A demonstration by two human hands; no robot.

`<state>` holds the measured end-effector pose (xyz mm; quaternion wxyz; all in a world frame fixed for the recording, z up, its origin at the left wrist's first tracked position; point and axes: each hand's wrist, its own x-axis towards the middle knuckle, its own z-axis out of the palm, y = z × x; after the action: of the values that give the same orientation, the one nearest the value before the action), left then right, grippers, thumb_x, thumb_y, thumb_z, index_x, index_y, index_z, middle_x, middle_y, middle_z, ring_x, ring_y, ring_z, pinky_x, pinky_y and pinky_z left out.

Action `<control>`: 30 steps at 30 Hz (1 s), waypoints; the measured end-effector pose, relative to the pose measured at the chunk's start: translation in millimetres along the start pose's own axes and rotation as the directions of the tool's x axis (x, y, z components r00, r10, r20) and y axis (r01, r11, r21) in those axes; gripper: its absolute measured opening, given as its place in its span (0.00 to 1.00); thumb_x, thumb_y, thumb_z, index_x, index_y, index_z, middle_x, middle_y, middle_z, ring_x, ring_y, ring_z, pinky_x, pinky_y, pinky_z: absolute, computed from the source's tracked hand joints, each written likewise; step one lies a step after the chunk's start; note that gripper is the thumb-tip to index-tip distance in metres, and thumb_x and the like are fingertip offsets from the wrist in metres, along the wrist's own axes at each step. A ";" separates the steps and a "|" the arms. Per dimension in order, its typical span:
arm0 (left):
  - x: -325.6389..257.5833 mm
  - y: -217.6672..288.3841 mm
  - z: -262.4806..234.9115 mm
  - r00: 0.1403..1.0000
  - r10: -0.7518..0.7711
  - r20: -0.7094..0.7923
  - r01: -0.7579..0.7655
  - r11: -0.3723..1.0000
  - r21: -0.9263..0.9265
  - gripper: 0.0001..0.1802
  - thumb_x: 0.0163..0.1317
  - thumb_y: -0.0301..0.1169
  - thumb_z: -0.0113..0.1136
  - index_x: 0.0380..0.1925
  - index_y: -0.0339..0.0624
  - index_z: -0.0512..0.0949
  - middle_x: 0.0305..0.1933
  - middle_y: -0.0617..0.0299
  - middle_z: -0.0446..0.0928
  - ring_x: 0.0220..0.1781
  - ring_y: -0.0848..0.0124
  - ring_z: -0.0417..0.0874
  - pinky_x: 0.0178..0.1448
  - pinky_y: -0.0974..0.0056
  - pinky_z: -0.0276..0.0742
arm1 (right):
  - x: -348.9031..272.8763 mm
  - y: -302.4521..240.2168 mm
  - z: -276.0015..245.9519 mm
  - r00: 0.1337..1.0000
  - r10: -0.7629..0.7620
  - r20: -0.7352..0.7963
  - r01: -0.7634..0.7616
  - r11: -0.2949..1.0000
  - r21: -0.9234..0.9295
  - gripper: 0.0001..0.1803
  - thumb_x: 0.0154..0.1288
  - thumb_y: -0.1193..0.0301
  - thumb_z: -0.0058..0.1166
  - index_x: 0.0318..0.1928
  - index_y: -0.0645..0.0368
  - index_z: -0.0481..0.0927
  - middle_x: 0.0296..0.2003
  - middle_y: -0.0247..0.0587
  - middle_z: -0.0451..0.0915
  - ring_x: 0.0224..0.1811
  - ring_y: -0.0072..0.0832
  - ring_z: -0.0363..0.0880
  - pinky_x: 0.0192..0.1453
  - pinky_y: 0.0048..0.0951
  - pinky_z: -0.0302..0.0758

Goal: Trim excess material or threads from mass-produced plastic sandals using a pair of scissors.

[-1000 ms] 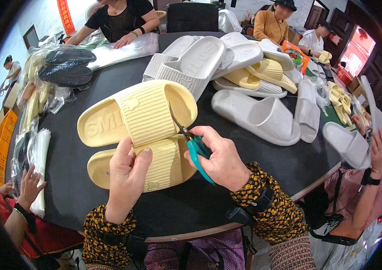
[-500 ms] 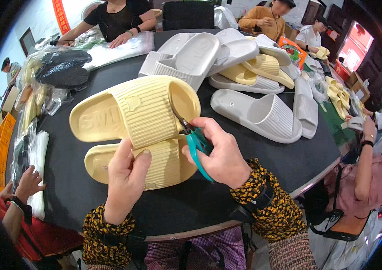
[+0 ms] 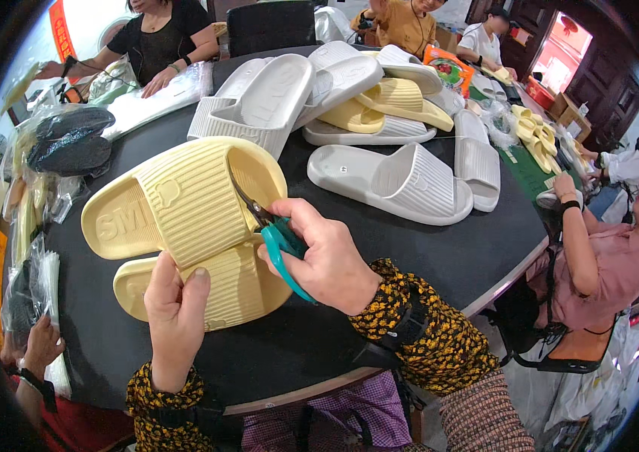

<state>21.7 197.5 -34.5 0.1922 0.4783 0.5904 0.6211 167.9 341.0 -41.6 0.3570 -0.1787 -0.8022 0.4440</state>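
Note:
A pair of pale yellow slide slippers lies over the dark table in front of me, the upper slipper point(image 3: 195, 200) partly overlapping the lower slipper point(image 3: 236, 290). My left hand point(image 3: 172, 324) pinches the near edge of the upper slipper's ribbed strap between thumb and fingers. In my right hand point(image 3: 327, 260) is a pair of scissors point(image 3: 280, 256) with teal handles, fingers wrapped round them. Their dark blades reach along the right edge of the upper slipper's strap, close to its opening. Whether the blades touch anything there is too small to tell.
Grey slippers point(image 3: 391, 181) and more yellow slippers point(image 3: 402, 96) are heaped beyond my hands on the dark table point(image 3: 319, 309). Plastic bags point(image 3: 41, 294) and dark shoe-shaped items point(image 3: 71, 139) line the left side. Co-workers sit around, one in a pink top point(image 3: 598, 260) at right.
The whole scene has shifted left in the picture. My hands keep their hold on the slippers and scissors. The co-worker at far left has raised an arm.

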 end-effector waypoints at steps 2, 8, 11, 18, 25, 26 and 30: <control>0.1 -0.8 0.4 1.000 0.000 0.008 0.000 1.000 -0.018 0.21 0.67 0.20 0.46 0.59 0.27 0.63 0.51 0.59 0.76 0.47 0.80 0.73 0.51 0.75 0.67 | 0.0 0.4 -0.2 1.000 -0.002 -0.003 0.002 1.000 0.010 0.21 0.60 0.73 0.59 0.51 0.66 0.68 0.24 0.37 0.77 0.27 0.17 0.76 0.32 0.22 0.73; 1.1 0.9 -1.1 1.000 -0.007 0.024 0.007 1.000 -0.015 0.20 0.67 0.20 0.45 0.59 0.27 0.63 0.48 0.61 0.76 0.41 0.83 0.72 0.44 0.77 0.67 | 1.2 0.2 1.0 0.997 -0.020 -0.069 0.023 0.999 0.040 0.22 0.58 0.73 0.61 0.51 0.66 0.68 0.28 0.37 0.77 0.29 0.16 0.74 0.34 0.22 0.73; 1.3 2.3 1.5 1.000 -0.002 -0.009 0.002 1.000 -0.027 0.19 0.67 0.20 0.46 0.57 0.27 0.65 0.44 0.63 0.77 0.36 0.85 0.71 0.40 0.78 0.66 | 1.3 -7.9 -1.4 0.998 0.045 -0.041 -0.041 0.995 0.092 0.24 0.57 0.73 0.62 0.52 0.66 0.68 0.30 0.36 0.77 0.30 0.16 0.73 0.36 0.22 0.73; -2.0 -1.8 -2.7 1.000 0.028 0.005 -0.028 0.988 0.151 0.17 0.66 0.20 0.49 0.55 0.28 0.69 0.39 0.66 0.76 0.34 0.85 0.70 0.37 0.78 0.66 | 0.7 -5.4 0.2 0.998 0.006 -0.066 -0.004 1.000 0.021 0.25 0.56 0.74 0.63 0.52 0.67 0.68 0.29 0.36 0.76 0.32 0.16 0.73 0.38 0.22 0.73; -0.1 -0.6 2.0 0.999 0.041 -0.009 -0.040 0.996 0.078 0.17 0.66 0.21 0.49 0.55 0.29 0.69 0.39 0.66 0.76 0.34 0.85 0.71 0.38 0.77 0.66 | 0.3 1.3 0.1 0.998 -0.026 -0.055 0.027 0.999 0.022 0.23 0.59 0.75 0.61 0.52 0.68 0.68 0.29 0.35 0.76 0.30 0.14 0.73 0.36 0.20 0.73; 0.0 -0.5 2.0 0.999 0.045 -0.008 -0.045 0.996 0.080 0.17 0.66 0.21 0.49 0.55 0.29 0.69 0.39 0.66 0.76 0.34 0.85 0.71 0.38 0.77 0.67 | 0.4 1.6 0.7 0.998 -0.026 -0.054 0.027 0.999 0.023 0.23 0.59 0.75 0.61 0.52 0.68 0.68 0.29 0.35 0.76 0.30 0.14 0.73 0.36 0.20 0.73; 1.0 -3.5 0.2 0.999 0.018 -0.048 -0.012 0.992 0.124 0.17 0.66 0.20 0.48 0.55 0.29 0.68 0.40 0.65 0.76 0.35 0.84 0.71 0.39 0.76 0.68 | 0.3 0.7 1.1 0.999 -0.002 -0.047 0.004 0.999 0.043 0.22 0.59 0.75 0.60 0.52 0.67 0.68 0.29 0.34 0.76 0.30 0.13 0.73 0.35 0.19 0.72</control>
<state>20.2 199.2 -37.4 0.1429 0.4784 0.6286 0.5964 166.8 341.0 -42.5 0.3804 -0.1801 -0.7842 0.4560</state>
